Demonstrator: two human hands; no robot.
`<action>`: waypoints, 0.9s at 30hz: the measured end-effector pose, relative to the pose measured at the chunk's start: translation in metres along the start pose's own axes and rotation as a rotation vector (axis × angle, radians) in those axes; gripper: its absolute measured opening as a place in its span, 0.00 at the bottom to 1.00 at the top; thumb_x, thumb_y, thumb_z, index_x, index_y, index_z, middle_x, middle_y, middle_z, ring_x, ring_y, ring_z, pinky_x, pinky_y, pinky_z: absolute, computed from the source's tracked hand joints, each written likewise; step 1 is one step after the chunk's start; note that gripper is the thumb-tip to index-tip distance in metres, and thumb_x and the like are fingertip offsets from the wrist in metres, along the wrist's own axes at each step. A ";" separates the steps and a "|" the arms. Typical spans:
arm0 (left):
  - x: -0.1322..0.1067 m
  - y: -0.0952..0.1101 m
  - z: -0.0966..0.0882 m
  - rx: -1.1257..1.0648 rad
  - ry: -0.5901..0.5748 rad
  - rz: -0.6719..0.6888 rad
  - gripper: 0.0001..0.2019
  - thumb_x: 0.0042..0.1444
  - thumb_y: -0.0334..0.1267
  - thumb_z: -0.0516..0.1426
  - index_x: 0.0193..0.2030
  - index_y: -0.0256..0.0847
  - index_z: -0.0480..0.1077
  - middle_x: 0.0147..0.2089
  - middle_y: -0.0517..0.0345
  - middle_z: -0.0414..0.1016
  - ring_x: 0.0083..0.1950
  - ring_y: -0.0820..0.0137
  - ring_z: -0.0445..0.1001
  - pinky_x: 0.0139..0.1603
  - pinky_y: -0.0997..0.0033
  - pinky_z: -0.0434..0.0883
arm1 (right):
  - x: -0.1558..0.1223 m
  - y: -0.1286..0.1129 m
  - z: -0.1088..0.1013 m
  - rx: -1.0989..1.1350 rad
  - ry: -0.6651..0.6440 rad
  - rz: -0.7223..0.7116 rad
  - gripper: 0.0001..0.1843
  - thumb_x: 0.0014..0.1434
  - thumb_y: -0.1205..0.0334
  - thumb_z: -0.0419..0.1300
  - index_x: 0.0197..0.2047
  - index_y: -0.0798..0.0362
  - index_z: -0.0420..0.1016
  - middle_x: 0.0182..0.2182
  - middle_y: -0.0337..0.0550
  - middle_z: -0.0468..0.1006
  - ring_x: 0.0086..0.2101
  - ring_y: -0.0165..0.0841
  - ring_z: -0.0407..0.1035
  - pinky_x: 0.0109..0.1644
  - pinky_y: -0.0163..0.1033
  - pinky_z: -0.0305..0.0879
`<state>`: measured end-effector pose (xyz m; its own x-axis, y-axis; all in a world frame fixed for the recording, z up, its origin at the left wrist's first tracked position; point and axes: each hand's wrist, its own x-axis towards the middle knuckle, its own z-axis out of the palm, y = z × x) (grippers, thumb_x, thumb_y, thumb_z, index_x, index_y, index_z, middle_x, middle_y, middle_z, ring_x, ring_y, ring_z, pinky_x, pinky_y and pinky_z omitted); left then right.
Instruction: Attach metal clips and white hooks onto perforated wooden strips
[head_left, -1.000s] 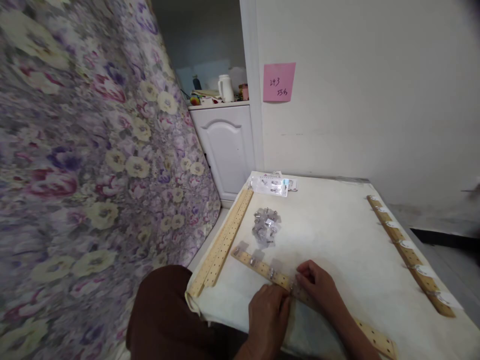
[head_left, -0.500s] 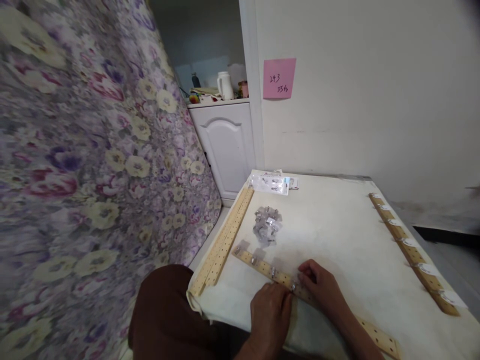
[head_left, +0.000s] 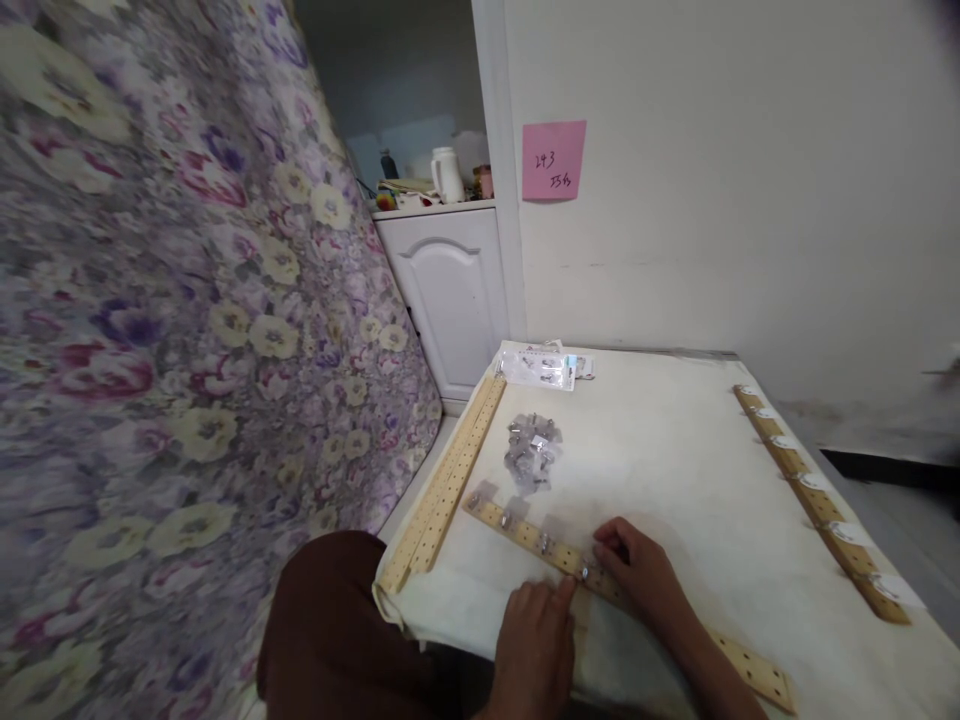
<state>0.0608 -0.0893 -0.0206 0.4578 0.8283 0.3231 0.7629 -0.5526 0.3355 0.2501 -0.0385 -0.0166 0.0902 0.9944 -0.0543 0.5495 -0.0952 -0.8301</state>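
A long pale wooden strip (head_left: 529, 537) with rows of holes lies slantwise near the table's front edge. Several metal clips with clear plastic tabs sit along it. My left hand (head_left: 534, 635) is at its near edge, index finger stretched to a metal clip (head_left: 584, 572), other fingers loosely bent. Just beyond that clip, my right hand (head_left: 634, 560) has thumb and fingertips pinched at what looks like its clear tab, partly hidden by the fingers. The right forearm covers part of the strip. Behind the strip is a pile of similar clips (head_left: 532, 452).
Two perforated strips (head_left: 454, 470) line the table's left edge. Along the right edge runs another strip (head_left: 821, 505) bearing white round-ended tabs. Clear packaging (head_left: 536, 368) lies at the back left. A floral curtain (head_left: 202, 330) hangs left; a brown-clothed knee (head_left: 326, 620) is beside the table.
My left hand has shifted slightly down and loosened, its index finger now extended to the clip. My right hand keeps its pinch in nearly the same place.
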 end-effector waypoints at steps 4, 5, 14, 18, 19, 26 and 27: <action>0.002 0.001 0.001 0.086 -0.124 0.008 0.25 0.55 0.23 0.48 0.60 0.40 0.59 0.39 0.51 0.70 0.38 0.64 0.66 0.39 0.60 0.66 | 0.000 0.000 0.000 0.016 0.008 -0.008 0.07 0.51 0.58 0.54 0.33 0.49 0.70 0.26 0.38 0.77 0.30 0.35 0.71 0.35 0.37 0.61; 0.003 0.001 0.001 0.109 -0.147 0.007 0.26 0.54 0.23 0.48 0.60 0.39 0.59 0.39 0.51 0.70 0.38 0.64 0.66 0.38 0.60 0.66 | 0.000 0.000 0.000 0.014 0.010 -0.012 0.07 0.51 0.58 0.54 0.33 0.49 0.70 0.26 0.38 0.77 0.30 0.35 0.71 0.35 0.36 0.61; 0.001 0.000 0.004 0.171 -0.133 0.023 0.28 0.54 0.22 0.49 0.62 0.40 0.55 0.39 0.52 0.69 0.38 0.65 0.64 0.39 0.62 0.63 | 0.000 -0.002 -0.001 0.005 0.007 -0.011 0.07 0.52 0.58 0.54 0.33 0.50 0.70 0.27 0.38 0.77 0.30 0.35 0.70 0.35 0.36 0.61; 0.001 0.000 0.006 0.161 -0.111 0.030 0.27 0.55 0.22 0.48 0.62 0.40 0.56 0.39 0.52 0.69 0.38 0.65 0.64 0.39 0.62 0.63 | 0.000 -0.003 -0.001 0.023 0.010 -0.006 0.07 0.51 0.59 0.54 0.33 0.49 0.71 0.27 0.39 0.77 0.30 0.35 0.71 0.35 0.36 0.62; 0.001 0.000 0.005 0.158 -0.116 0.028 0.27 0.55 0.22 0.48 0.62 0.40 0.56 0.39 0.51 0.69 0.38 0.65 0.64 0.40 0.61 0.64 | 0.000 -0.003 -0.001 0.024 0.010 -0.005 0.07 0.51 0.59 0.54 0.33 0.49 0.71 0.27 0.39 0.77 0.30 0.35 0.71 0.35 0.36 0.62; 0.002 0.000 0.006 0.181 -0.135 0.018 0.27 0.54 0.22 0.48 0.61 0.41 0.57 0.40 0.52 0.69 0.38 0.65 0.65 0.39 0.63 0.63 | 0.001 -0.001 0.000 0.021 0.008 0.004 0.06 0.50 0.58 0.55 0.31 0.49 0.70 0.26 0.38 0.77 0.30 0.35 0.71 0.35 0.37 0.62; 0.002 0.000 0.006 0.187 -0.130 0.018 0.28 0.53 0.22 0.48 0.61 0.41 0.57 0.39 0.53 0.69 0.38 0.66 0.65 0.39 0.63 0.63 | 0.001 -0.001 0.000 0.018 0.007 0.007 0.06 0.50 0.58 0.55 0.31 0.49 0.70 0.26 0.38 0.77 0.30 0.35 0.71 0.35 0.37 0.62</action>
<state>0.0643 -0.0865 -0.0253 0.5181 0.8301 0.2064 0.8198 -0.5507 0.1569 0.2496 -0.0371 -0.0154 0.0998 0.9934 -0.0559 0.5335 -0.1009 -0.8398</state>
